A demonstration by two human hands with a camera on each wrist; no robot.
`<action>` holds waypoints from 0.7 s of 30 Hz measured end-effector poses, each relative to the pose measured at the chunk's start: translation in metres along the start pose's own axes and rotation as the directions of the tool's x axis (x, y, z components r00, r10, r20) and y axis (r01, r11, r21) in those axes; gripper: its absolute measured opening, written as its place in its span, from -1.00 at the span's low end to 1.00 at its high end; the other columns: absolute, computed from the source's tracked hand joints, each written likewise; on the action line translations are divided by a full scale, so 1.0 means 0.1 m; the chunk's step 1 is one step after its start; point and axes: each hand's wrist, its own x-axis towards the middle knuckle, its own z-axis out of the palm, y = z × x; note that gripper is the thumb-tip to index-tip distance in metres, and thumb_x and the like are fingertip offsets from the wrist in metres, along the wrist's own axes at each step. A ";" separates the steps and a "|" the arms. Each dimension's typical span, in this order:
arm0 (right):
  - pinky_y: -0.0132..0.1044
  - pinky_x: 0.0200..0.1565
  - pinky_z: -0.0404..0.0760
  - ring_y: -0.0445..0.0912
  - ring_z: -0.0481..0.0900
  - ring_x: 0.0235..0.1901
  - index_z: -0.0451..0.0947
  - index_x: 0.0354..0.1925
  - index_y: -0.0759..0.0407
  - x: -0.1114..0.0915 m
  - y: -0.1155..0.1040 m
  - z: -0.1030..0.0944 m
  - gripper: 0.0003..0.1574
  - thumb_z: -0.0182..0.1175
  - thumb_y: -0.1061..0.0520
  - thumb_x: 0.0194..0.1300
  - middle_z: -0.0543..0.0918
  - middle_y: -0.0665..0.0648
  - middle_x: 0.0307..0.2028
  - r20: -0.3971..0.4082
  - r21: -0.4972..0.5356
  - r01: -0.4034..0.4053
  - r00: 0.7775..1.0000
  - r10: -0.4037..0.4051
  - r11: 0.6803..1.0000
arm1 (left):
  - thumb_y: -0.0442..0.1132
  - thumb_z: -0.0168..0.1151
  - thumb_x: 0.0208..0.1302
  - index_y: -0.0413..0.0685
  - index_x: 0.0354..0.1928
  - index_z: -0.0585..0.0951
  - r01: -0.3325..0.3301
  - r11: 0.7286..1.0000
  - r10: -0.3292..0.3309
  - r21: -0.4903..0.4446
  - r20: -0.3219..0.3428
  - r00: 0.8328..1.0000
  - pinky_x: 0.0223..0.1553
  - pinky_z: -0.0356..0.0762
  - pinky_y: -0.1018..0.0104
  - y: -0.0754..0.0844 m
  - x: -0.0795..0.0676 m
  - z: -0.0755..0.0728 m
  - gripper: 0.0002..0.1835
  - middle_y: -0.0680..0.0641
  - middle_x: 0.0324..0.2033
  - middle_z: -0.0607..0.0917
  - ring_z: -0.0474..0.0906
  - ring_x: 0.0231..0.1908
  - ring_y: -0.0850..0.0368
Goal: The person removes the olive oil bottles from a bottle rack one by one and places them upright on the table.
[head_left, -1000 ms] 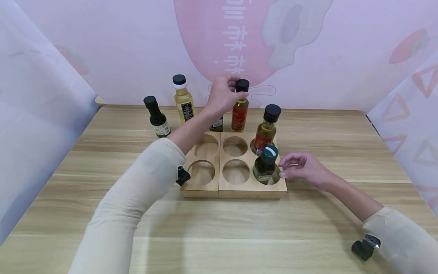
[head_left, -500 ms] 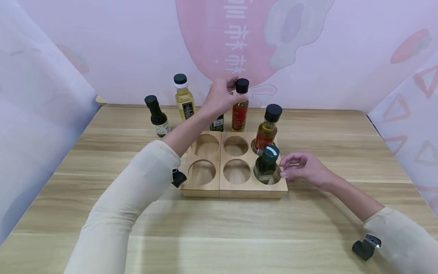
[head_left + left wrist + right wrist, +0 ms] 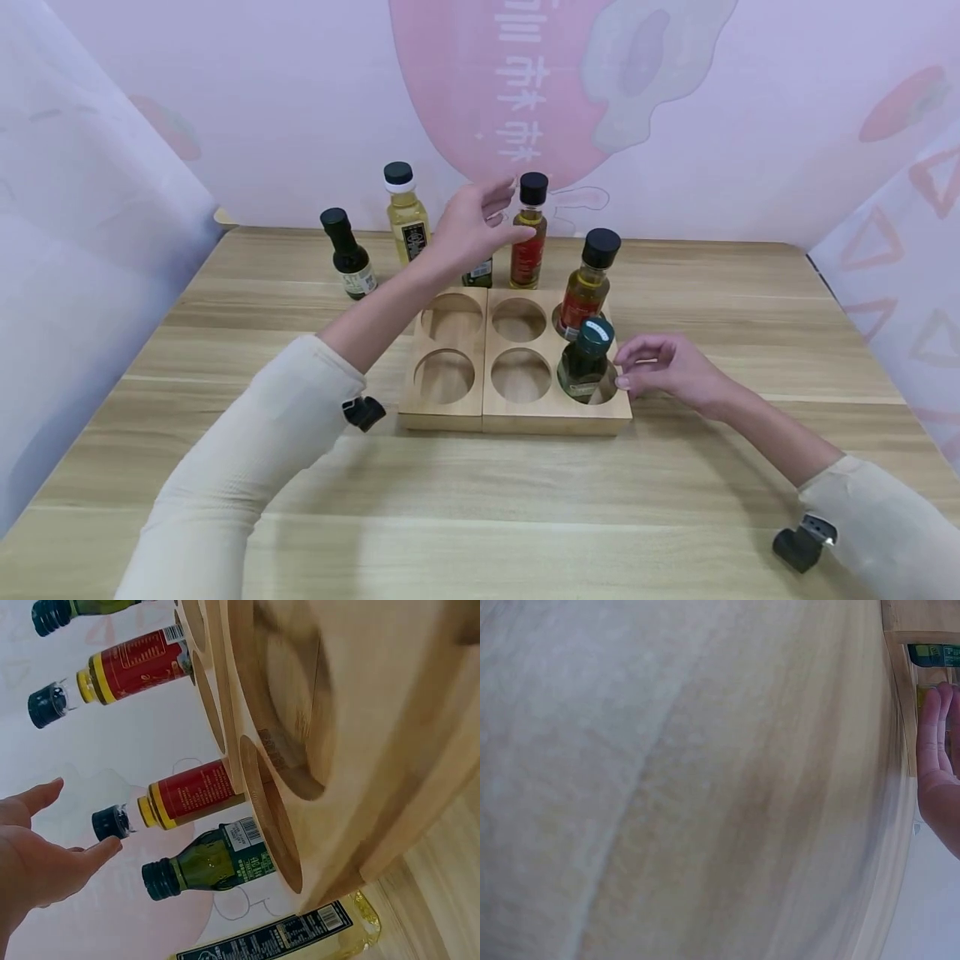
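My left hand [image 3: 476,221] is in the air at the left of a red-labelled oil bottle [image 3: 528,250], thumb and fingers spread apart with nothing between them. That bottle stands upright behind the wooden rack [image 3: 555,423]; its dark cap [image 3: 111,823] is close to the fingertips in the left wrist view. My right hand [image 3: 671,373] is at the rack's right side, relaxed fingers right at the edge, beside a dark green bottle [image 3: 583,367] tilted in the front right hole. Another red-labelled bottle [image 3: 585,296] sits in the hole behind it.
At the back left are a small dark bottle [image 3: 351,262] and a pale yellow oil bottle [image 3: 408,225]. A green bottle [image 3: 206,862] stands behind the rack, partly hidden by my left hand in the head view. A printed backdrop [image 3: 300,100] rises behind the table [image 3: 480,517].
My left hand has come off the cap of the red-labelled bottle, moving left and slightly down, its fingers spreading. That bottle stays where it was. My right hand keeps its place.
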 end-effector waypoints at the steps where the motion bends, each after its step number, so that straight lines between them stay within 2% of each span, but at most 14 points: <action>1: -0.21 -0.20 0.81 -0.16 0.74 -0.32 0.70 -0.17 0.06 0.00 0.00 0.00 -0.71 0.36 0.42 0.27 0.71 0.02 -0.24 0.001 0.001 0.000 1.000 0.000 1.000 | -0.31 0.41 0.36 -0.15 0.58 0.25 -0.005 1.000 0.005 -0.004 0.007 1.000 0.39 0.41 0.39 0.00 -0.04 -0.02 -0.18 -0.18 0.49 0.39 0.34 0.48 0.01; 5: -0.21 -0.20 0.81 -0.16 0.74 -0.32 0.70 -0.16 0.07 0.01 -0.01 -0.01 -0.72 0.37 0.41 0.27 0.71 0.02 -0.24 0.002 0.005 0.002 1.000 -0.002 1.000 | -0.32 0.41 0.37 -0.19 0.53 0.34 -0.017 1.000 0.017 -0.002 0.041 0.999 0.31 0.53 0.32 -0.01 -0.24 -0.09 -0.26 -0.20 0.41 0.50 0.47 0.38 -0.05; 11: -0.21 -0.21 0.81 -0.16 0.73 -0.33 0.70 -0.17 0.07 0.00 -0.02 0.00 -0.73 0.39 0.40 0.26 0.70 0.03 -0.24 0.003 0.013 0.010 1.000 -0.010 1.000 | -0.39 0.43 0.32 -0.33 0.33 0.54 -0.046 0.992 0.033 0.118 0.110 0.993 0.26 0.61 0.15 -0.16 -0.47 -0.23 -0.45 -0.27 0.24 0.64 0.59 0.25 -0.13; 16: -0.20 -0.21 0.81 -0.17 0.73 -0.33 0.70 -0.17 0.08 0.00 -0.03 0.00 -0.73 0.37 0.40 0.27 0.70 0.02 -0.25 0.007 0.013 0.017 1.000 -0.017 1.000 | -0.41 0.46 0.27 -0.36 0.22 0.62 -0.054 0.974 0.018 0.218 0.164 0.986 0.23 0.63 0.03 -0.38 -0.62 -0.35 -0.52 -0.30 0.18 0.67 0.62 0.20 -0.22; 21: -0.19 -0.21 0.82 -0.16 0.74 -0.32 0.70 -0.17 0.07 0.00 -0.03 0.00 -0.71 0.37 0.42 0.27 0.71 0.01 -0.25 -0.003 -0.003 0.008 1.000 -0.008 1.000 | -0.41 0.52 0.20 -0.41 0.14 0.66 -0.123 0.943 0.058 0.310 0.209 0.976 0.21 0.63 -0.10 -0.64 -0.74 -0.45 -0.54 -0.35 0.15 0.68 0.58 0.22 -0.28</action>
